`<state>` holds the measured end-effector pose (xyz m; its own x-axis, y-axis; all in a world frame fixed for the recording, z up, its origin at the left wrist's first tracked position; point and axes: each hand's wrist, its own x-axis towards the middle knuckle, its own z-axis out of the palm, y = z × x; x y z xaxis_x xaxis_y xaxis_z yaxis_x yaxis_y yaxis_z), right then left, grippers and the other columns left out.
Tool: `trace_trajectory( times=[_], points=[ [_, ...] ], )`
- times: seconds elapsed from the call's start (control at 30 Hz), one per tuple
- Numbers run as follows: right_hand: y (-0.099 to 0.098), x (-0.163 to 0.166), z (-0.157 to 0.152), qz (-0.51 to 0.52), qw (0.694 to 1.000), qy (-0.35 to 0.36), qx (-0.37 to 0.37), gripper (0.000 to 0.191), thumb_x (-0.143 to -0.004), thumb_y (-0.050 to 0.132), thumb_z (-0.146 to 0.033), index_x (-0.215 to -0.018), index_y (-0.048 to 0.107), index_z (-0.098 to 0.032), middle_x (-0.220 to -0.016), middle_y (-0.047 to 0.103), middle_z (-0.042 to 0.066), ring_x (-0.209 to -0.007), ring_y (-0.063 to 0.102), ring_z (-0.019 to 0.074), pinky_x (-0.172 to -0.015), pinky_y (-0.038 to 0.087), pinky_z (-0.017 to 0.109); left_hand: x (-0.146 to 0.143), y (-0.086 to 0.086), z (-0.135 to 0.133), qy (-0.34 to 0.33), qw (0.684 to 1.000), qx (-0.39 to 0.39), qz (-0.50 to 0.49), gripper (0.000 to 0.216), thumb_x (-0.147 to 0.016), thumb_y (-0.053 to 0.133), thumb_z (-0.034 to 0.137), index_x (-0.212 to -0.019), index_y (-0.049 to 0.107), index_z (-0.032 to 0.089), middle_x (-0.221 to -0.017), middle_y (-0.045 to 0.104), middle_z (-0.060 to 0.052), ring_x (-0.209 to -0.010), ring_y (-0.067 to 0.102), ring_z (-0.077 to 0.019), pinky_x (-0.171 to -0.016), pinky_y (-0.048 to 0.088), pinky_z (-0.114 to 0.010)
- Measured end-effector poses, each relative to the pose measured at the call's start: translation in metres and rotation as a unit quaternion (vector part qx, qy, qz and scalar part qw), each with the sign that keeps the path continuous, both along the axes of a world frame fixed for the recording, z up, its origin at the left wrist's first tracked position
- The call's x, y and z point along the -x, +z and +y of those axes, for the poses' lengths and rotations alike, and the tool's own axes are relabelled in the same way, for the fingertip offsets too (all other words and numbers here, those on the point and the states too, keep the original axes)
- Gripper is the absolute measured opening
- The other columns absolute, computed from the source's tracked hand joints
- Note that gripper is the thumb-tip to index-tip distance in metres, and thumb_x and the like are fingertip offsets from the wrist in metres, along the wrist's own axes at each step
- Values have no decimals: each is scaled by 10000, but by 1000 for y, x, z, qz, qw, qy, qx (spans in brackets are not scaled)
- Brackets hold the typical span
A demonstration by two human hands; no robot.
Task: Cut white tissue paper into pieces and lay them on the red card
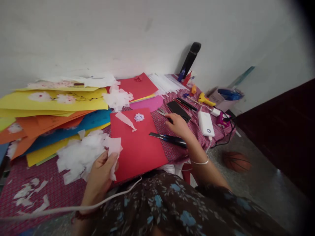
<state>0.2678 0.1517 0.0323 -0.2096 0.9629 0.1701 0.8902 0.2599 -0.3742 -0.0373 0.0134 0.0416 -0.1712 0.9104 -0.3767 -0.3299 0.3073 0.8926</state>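
Between the thumb and fingers of my left hand is a piece of thin white tissue paper. Right beside that hand lies a loose heap of white tissue pieces. My right hand is closed at the dark handles of a pair of scissors, whose blades point left over the cloth. In front of me lies a red sheet, bearing a pale tissue cone shape and a small crumpled white-and-purple ball. A box cutter rests across the sheet's right edge, blade out.
Coloured papers are stacked at the left. Tissue scraps lie at the near left. To the right are a phone, a white power bank, a yellow glue gun and cables. A black bottle leans against the wall.
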Motion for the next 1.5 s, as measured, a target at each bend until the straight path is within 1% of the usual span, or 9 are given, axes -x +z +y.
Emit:
trace_trajectory(
  times=[0.13,0.27,0.57,0.7,0.83,1.0,1.13,1.3,1.5],
  points=[
    [-19,-42,-7,-54,997,-52,-3,390,-863,580,-189,-1237,655,-105,-1241,648,180,-1183,574,323,-1033,435,459,0,-18,-15,-36,998,34,42,293,-712,804,396,-766,599,194,-544,476,83,-431,365,-54,-399,308,-160],
    [-25,-49,-16,-98,993,-66,0,428,-877,570,-220,-1286,632,-106,-1273,605,193,-1184,554,328,-1016,433,447,2,-31,-17,-39,996,32,71,293,-701,821,389,-768,612,195,-559,507,81,-451,417,-58,-410,342,-151],
    [-15,-52,-5,-210,977,-28,12,527,-864,569,-240,-1377,573,-117,-1138,624,198,-1048,595,337,-921,463,447,0,-29,-15,-8,999,38,23,387,-723,795,390,-1038,681,197,-790,702,19,-557,580,-91,-510,449,-173],
    [-11,-60,4,-156,986,-43,-38,515,-784,631,-239,-1280,633,-102,-1064,628,183,-990,609,326,-900,493,464,0,-38,-16,-10,1000,5,-21,386,-734,785,390,-1057,699,197,-874,734,-9,-684,662,-144,-631,524,-235],
    [7,-56,-11,44,995,-66,-59,547,-741,692,-286,-1271,650,-160,-1015,644,121,-867,629,259,-831,540,444,-1,-43,-17,2,998,-14,-55,316,-749,785,380,-986,704,188,-876,734,-11,-734,672,-149,-700,534,-254],
    [29,-13,-70,280,929,91,225,646,-831,721,-440,-1413,551,-219,-1002,723,80,-876,698,229,-805,578,379,-2,-36,-18,67,994,-18,-90,284,-711,812,346,-906,689,181,-733,689,30,-549,569,-88,-539,451,-196],
    [28,24,-102,267,847,252,383,670,-844,732,-457,-1433,536,-205,-1426,587,155,-1284,584,298,-1079,472,445,5,-23,-21,123,987,-24,-105,248,-697,817,325,-854,683,188,-679,656,55,-502,525,-62,-490,412,-164],
    [23,56,-104,240,803,307,451,762,-846,735,-466,-1507,439,-229,-1560,445,146,-1437,423,304,-1202,306,505,22,-11,-29,147,987,-14,-59,200,-695,800,303,-785,671,179,-693,666,43,-592,599,-94,-580,464,-187],
    [22,101,-106,308,753,291,504,730,-821,763,-470,-1454,512,-207,-1316,641,130,-1229,586,287,-1020,487,424,37,-5,-30,155,986,-15,-59,179,-640,762,247,-628,602,168,-560,569,63,-491,509,-71,-487,376,-182]
  ],
)
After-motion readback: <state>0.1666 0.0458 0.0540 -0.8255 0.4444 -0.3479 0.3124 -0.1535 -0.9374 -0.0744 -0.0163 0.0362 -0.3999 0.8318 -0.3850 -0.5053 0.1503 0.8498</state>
